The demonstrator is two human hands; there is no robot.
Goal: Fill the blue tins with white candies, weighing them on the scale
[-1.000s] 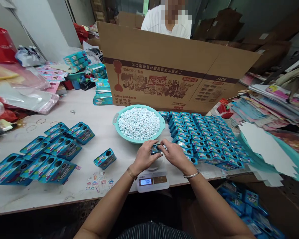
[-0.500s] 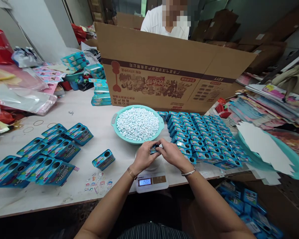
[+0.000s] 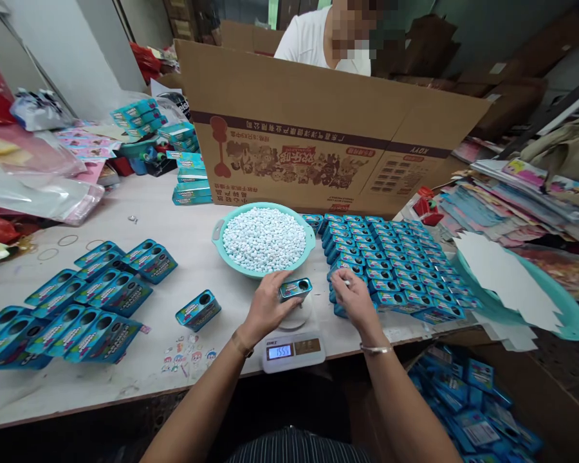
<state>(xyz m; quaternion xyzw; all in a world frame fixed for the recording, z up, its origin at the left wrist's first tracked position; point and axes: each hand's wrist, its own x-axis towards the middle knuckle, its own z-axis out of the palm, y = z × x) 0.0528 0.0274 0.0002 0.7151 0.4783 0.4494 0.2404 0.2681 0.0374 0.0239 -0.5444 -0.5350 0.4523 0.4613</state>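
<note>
My left hand (image 3: 264,307) is wrapped round a small blue printed box (image 3: 289,290) with a round dark hole in its top. That box stands over the round pan of a white digital scale (image 3: 278,364), whose display is lit. To the right of it, my right hand (image 3: 356,302) is closed in a pinch, with a bit of white candy (image 3: 347,283) showing at the fingertips. Just beyond my hands sits a turquoise basin (image 3: 215,235) heaped with small white and pale blue candies (image 3: 265,239). A single blue box (image 3: 197,310) stands left of the scale.
Rows of blue boxes (image 3: 388,270) fill the table's right side; more boxes (image 3: 106,289) stand at left. A large carton (image 3: 289,141) blocks the back, with a person (image 3: 303,38) behind it. A turquoise tub (image 3: 576,325) holds white card at far right.
My right hand has drawn away from the box to the right, still pinched. My left hand keeps the box, now upright over the scale. The scale's reading has risen.
</note>
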